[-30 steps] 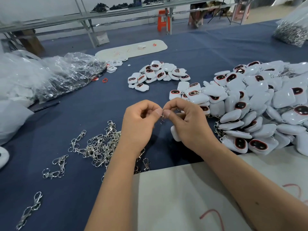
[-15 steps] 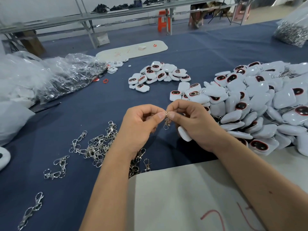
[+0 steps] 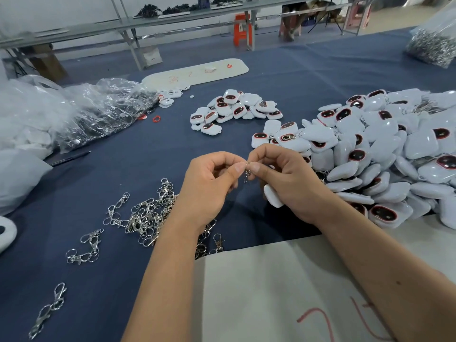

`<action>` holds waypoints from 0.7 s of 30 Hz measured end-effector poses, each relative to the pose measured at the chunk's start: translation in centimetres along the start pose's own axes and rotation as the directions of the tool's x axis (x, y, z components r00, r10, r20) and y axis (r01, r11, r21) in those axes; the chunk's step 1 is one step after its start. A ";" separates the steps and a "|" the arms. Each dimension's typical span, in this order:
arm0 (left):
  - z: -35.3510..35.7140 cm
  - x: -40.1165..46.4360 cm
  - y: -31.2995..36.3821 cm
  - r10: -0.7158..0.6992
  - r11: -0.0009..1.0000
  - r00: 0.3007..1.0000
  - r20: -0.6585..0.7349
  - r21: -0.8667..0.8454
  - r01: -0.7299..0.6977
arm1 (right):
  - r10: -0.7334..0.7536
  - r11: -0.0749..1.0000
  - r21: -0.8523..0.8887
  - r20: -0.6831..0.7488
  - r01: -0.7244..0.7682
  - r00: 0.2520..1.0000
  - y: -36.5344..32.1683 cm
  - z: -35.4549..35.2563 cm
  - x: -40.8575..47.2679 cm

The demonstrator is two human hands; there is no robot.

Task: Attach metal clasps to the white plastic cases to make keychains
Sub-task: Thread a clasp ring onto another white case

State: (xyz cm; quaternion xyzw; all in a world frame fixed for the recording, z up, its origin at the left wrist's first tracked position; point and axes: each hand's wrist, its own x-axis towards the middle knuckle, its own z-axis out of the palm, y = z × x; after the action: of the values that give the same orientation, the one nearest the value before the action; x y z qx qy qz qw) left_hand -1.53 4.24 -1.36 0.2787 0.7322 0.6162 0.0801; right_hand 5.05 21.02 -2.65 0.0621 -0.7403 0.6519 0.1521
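Midway: I judged clasp [image 3: 247, 173] fitting underway, left hand [image 3: 209, 183] and right hand [image 3: 286, 180] pinching it, case [image 3: 272, 197] in right; next, threading the ring.

Head view, down (close) over table [image 3: 320, 77]

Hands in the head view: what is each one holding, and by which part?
Both hands pinch one metal clasp by its top ring: left hand, right hand. The right hand's lower fingers also grip a white case by its upper part.
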 end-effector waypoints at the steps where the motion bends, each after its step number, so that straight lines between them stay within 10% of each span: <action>1: 0.0 0.0 0.0 0.003 1.000 1.000 0.000 0.007 -0.003 | 0.001 1.000 0.001 -0.004 -0.001 1.000 0.0 0.0 0.0; 12: 1.6 0.1 0.6 0.113 0.973 0.988 -0.110 0.213 -0.088 | 0.013 1.000 -0.003 -0.165 -0.014 0.986 0.1 0.5 -0.1; 21: 2.8 0.0 0.9 0.261 0.952 0.942 -0.211 0.218 -0.215 | 0.102 0.928 0.371 -0.174 -0.030 0.979 -0.5 1.3 -0.1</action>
State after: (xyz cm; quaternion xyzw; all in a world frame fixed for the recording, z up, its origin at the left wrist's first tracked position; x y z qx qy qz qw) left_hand 0.02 6.73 -1.10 0.2964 0.7531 0.5768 -0.1105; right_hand 5.06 19.63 -2.34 0.0017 -0.5894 0.7862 0.1859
